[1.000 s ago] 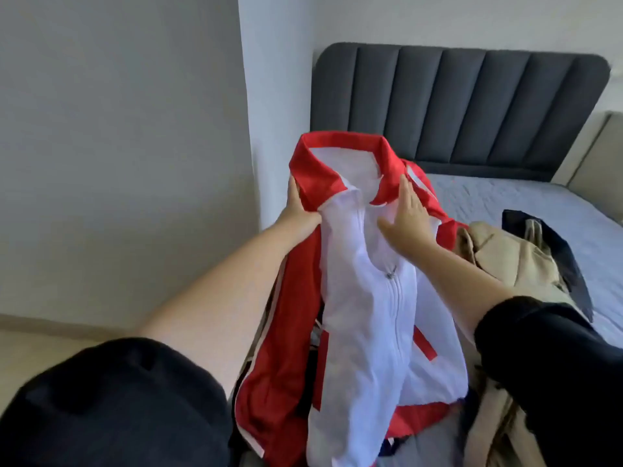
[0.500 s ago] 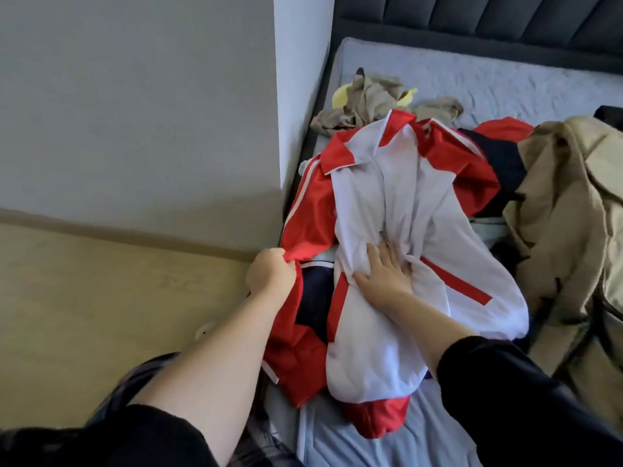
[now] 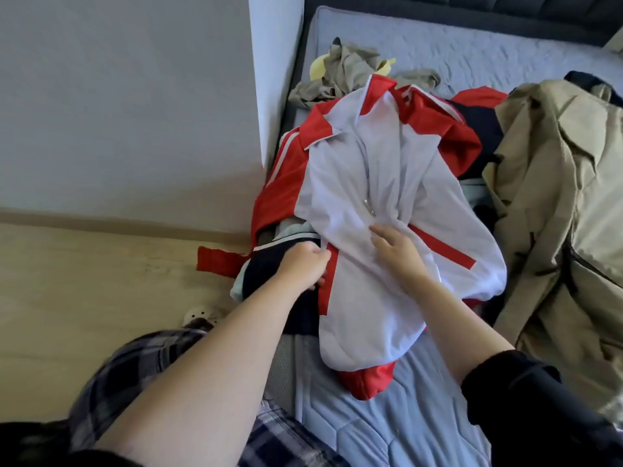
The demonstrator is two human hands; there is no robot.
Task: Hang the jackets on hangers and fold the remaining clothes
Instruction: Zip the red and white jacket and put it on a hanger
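Head view: left hand (image 3: 303, 264) clutches jacket (image 3: 387, 183) edge, fingers curled under, hidden; right hand (image 3: 396, 254) fingers loose.

A bed (image 3: 421, 429) with a pale blue quilted cover, backed by a dark padded headboard (image 3: 472, 8), lies strewn with clothes. A red-and-white jacket (image 3: 387, 197) sprawls along its left edge on top of a navy garment (image 3: 266, 274), one red sleeve trailing off the side above the wooden floor (image 3: 84, 281). A crumpled khaki garment (image 3: 344, 72) lies just behind it, and a beige coat (image 3: 556, 197) is heaped to the right.
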